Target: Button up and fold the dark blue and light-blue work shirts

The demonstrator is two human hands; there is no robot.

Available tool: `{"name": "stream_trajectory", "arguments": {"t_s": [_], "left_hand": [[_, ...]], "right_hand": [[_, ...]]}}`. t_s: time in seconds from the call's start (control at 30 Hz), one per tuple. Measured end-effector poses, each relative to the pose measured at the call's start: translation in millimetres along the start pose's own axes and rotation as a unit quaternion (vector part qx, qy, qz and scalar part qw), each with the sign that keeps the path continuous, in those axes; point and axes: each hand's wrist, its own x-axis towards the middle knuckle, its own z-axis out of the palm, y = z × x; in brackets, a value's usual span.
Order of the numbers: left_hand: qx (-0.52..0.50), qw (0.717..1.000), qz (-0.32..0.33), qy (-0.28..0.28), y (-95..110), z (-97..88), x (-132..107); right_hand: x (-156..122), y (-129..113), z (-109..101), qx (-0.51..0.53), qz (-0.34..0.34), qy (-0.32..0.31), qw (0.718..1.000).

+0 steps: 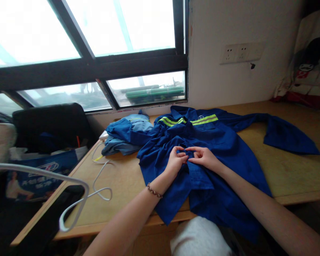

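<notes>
A dark blue work jacket point(224, 142) with yellow-and-grey reflective strips lies spread on the table, its collar toward the wall and one sleeve stretched out to the right. My left hand point(177, 158) pinches the jacket's front edge near the middle. Close beside it, my right hand point(202, 157) grips the same front placket between thumb and fingers. Both sets of fingertips almost meet there. Whatever small fastening may lie between them is hidden. The lower front panels hang over the table's near edge.
A crumpled pile of lighter blue clothing point(122, 137) lies left of the jacket on the wooden table point(288, 170). A white cable point(104, 193) curls along the left side. Bags point(40, 174) and a black chair back point(52, 122) stand beyond. Sockets point(241, 52) sit on the wall.
</notes>
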Motion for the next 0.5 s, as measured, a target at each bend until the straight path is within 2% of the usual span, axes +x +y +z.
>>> {"name": "stream_trajectory", "arguments": {"t_s": [0.2, 0.4, 0.5], "left_hand": [[-0.02, 0.999, 0.026, -0.005, 1.6, 0.5, -2.1], [0.009, 1.0, 0.012, 0.012, 8.0, -2.8, 0.6], [0.007, 1.0, 0.012, 0.002, 8.6, -5.1, 2.4]], "right_hand": [[3.5, 7.4, -1.2, 0.09, 0.048, -0.035, 0.994], [-1.3, -2.3, -1.7, 0.074, -0.006, 0.021, 0.997], [-1.0, -3.0, -1.1, 0.081, 0.001, 0.026, 0.996]]}}
